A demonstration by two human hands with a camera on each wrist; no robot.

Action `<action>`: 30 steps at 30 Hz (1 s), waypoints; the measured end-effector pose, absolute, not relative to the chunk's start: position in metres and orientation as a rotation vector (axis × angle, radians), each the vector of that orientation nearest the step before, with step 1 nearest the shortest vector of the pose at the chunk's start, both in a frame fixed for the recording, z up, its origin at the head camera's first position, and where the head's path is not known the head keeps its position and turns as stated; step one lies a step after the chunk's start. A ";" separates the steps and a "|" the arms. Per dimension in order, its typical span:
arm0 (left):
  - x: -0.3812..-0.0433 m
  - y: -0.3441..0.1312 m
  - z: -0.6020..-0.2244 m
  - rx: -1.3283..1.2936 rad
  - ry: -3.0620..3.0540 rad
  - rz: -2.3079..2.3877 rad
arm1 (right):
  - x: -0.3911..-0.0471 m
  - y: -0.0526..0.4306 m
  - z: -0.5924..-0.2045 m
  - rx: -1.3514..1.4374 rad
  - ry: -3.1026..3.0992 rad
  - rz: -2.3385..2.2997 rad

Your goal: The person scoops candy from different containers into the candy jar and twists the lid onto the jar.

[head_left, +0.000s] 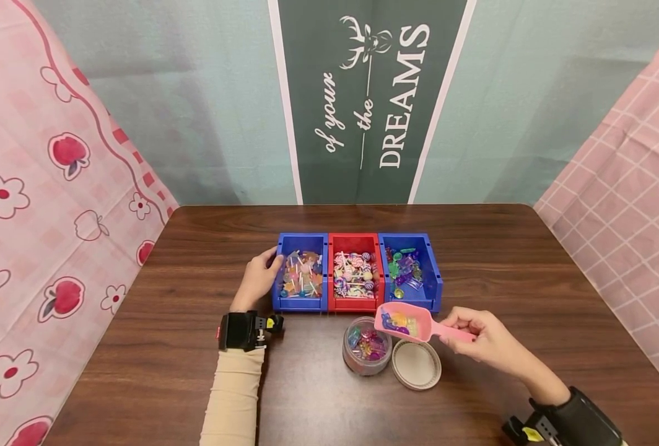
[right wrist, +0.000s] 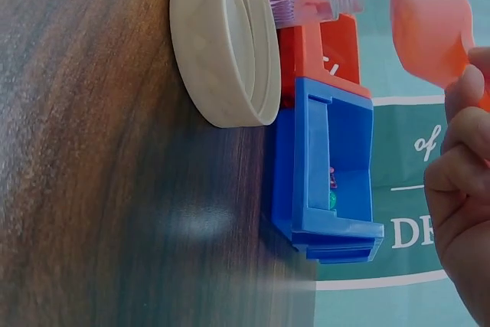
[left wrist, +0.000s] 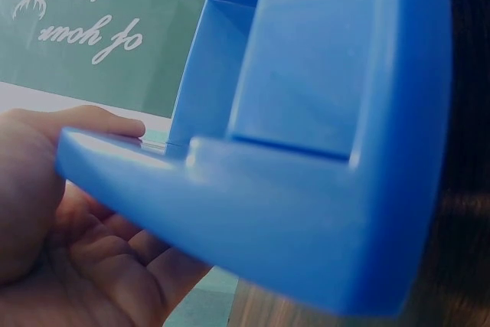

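My left hand [head_left: 258,279] grips the side wall of the left blue bin [head_left: 300,304], its thumb over the rim in the left wrist view. That bin holds small candy-like charms and sticks. My right hand [head_left: 482,337] pinches the handle of a pink scoop [head_left: 423,323], with several colourful translucent pieces in its bowl. The scoop is raised beside and partly above the right edge of a clear open jar [head_left: 357,367], which contains shiny translucent pieces. A round cream lid [head_left: 417,365] lies on the table, right of the jar.
A red bin [head_left: 356,304] with lollipop-like pieces stands between the left bin and a right blue bin [head_left: 434,279] with green and purple pieces. All three touch in a row on the brown wooden table [head_left: 157,347]. A printed curtain [head_left: 223,124] hangs behind.
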State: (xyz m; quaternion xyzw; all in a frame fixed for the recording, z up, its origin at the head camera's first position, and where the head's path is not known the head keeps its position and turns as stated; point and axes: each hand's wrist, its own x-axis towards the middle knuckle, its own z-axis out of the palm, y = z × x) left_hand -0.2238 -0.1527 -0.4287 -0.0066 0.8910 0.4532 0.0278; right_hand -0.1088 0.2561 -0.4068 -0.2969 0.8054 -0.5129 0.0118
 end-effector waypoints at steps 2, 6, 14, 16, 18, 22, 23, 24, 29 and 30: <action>-0.224 -0.153 -0.428 -0.022 2.747 1.401 | -0.109 0.257 -0.408 -0.969 2.476 -1.600; -0.224 -0.153 -0.429 -0.017 2.751 1.394 | -0.109 0.258 -0.411 -1.046 2.431 -1.590; -0.223 -0.153 -0.429 -0.013 2.759 1.396 | -0.109 0.260 -0.410 -1.041 2.376 -1.547; -0.224 -0.153 -0.430 -0.011 2.765 1.394 | -0.109 0.260 -0.409 -1.034 2.374 -1.530; -0.224 -0.153 -0.430 -0.011 2.769 1.396 | -0.110 0.261 -0.408 -1.032 2.382 -1.514; -0.225 -0.153 -0.430 -0.011 2.770 1.398 | -0.111 0.261 -0.406 -1.041 2.424 -1.479; -0.225 -0.153 -0.430 -0.012 2.768 1.398 | -0.111 0.261 -0.406 -1.042 2.437 -1.471; -0.225 -0.153 -0.430 -0.016 2.765 1.399 | -0.111 0.261 -0.405 -1.040 2.452 -1.461; -0.225 -0.153 -0.429 -0.025 2.761 1.398 | -0.111 0.261 -0.401 -0.989 2.492 -1.436; -0.225 -0.153 -0.429 -0.023 2.764 1.397 | -0.111 0.261 -0.401 -0.980 2.492 -1.438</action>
